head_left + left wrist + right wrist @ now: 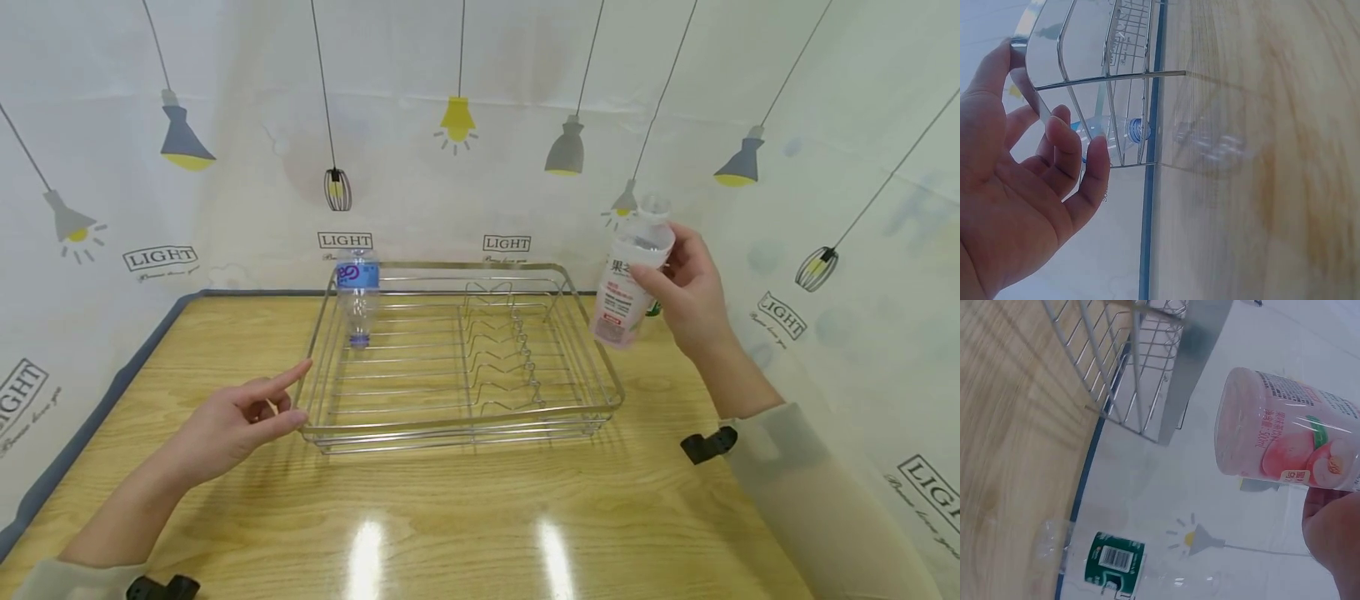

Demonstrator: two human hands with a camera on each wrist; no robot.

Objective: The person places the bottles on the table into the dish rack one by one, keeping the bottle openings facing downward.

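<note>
In the head view my right hand [693,287] grips a clear plastic bottle [621,304] with a pale pink peach label. It is tilted, its uncapped mouth up, above the table beyond the right rim of a wire dish rack [442,423]. My left hand [225,425] touches the rack's left rim, index finger and thumb extended and spread, the other fingers bent. Inside the rack at the back left, a clear bottle [358,304] with a blue label stands cap down. The left wrist view shows its blue cap [1139,130] through the wires.
A clear bottle with a green label [1115,562] stands behind the right hand, mostly hidden in the head view. The wooden table [450,517] ends at a blue edge against a patterned cloth backdrop [420,50]. Wavy wire dividers [498,358] fill the rack's right side.
</note>
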